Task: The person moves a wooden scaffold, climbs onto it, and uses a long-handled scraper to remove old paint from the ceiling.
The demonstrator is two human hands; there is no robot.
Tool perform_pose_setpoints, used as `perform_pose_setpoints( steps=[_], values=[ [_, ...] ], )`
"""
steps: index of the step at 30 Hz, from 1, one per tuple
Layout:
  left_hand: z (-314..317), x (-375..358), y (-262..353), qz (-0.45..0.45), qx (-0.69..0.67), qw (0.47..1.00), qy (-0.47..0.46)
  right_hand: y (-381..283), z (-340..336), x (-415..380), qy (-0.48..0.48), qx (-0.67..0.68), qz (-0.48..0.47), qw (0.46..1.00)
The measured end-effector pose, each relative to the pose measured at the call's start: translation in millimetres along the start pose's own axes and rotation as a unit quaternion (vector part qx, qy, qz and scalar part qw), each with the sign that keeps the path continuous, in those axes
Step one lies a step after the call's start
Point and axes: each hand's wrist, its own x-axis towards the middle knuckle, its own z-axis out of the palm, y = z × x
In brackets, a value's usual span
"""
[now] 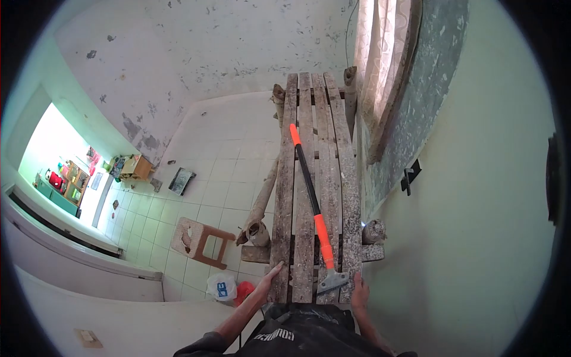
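A platform of weathered, paint-spattered wooden planks (284, 214) stretches away in front of me on rough log legs. At its near left edge, my left hand (267, 287) is closed on the outer plank, with some fingers hidden below the wood. On the opposite side my right hand (360, 294) is closed round the near right edge, its fingers partly out of sight. Between the two hands lies the metal head of a long-handled scraper (309, 184). Its orange and black handle slants away along the planks, and neither hand touches it.
To the left on the tiled floor stand a plastic stool (214, 243), a white plastic bag (222, 287) and a red bag (244, 291). A dirty tray (181, 181) lies farther off. A curtain (380, 65) and a wall-mounted black bracket (410, 177) are on the right.
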Motion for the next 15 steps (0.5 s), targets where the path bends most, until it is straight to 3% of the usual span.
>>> perform_pose_setpoints(
  steps=[2,4,7,9,11,13,15],
  values=[
    [-13.9,14.4,-4.3,-0.023,-0.001,0.999,-0.027,0.6,-3.5,0.5,-0.025,-0.017,-0.001,1.0],
    [-23.7,20.9,-12.4,-0.042,-0.021,0.998,-0.042,25.1,2.9,15.8,-0.004,0.047,-0.067,0.997],
    [-31.8,28.8,-15.4,0.012,0.023,0.999,-0.036,48.6,-11.6,41.6,-0.077,0.076,-0.069,0.992],
    [-46.4,35.2,-19.5,0.126,0.228,0.965,-0.043,57.1,-14.9,60.3,-0.117,0.132,-0.061,0.982],
    [-58.1,16.7,-5.3,0.094,0.249,0.963,-0.047,66.0,-6.9,57.5,-0.139,0.155,-0.05,0.977],
    [-80.6,14.9,9.0,0.067,0.277,0.957,-0.062,58.2,4.4,52.7,-0.031,0.146,-0.104,0.983],
    [-119.0,20.7,20.6,0.068,0.399,0.888,-0.219,41.6,0.1,45.4,-0.055,0.129,-0.097,0.985]
  ],
)
